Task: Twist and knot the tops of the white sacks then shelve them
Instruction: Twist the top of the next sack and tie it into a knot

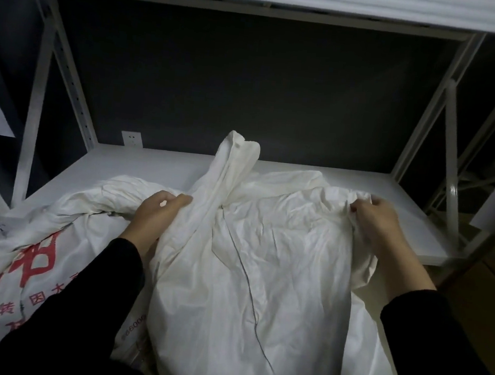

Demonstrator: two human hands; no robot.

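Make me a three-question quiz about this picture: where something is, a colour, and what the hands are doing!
1. Where is the wall socket? A) on the wall behind the shelf B) on a sack C) on the floor
2. The left sack's print is: A) blue B) red C) green
3. The left hand and right hand are: A) empty B) holding a box C) gripping the plain sack
Answers: 1 A, it sits above the shelf's back edge; 2 B, red characters; 3 C, fingers curl into its cloth.

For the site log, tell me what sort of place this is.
Probably a storeroom or small warehouse: a white metal shelving rack with perforated uprights, large white sacks on its shelf, and cardboard boxes beside it.
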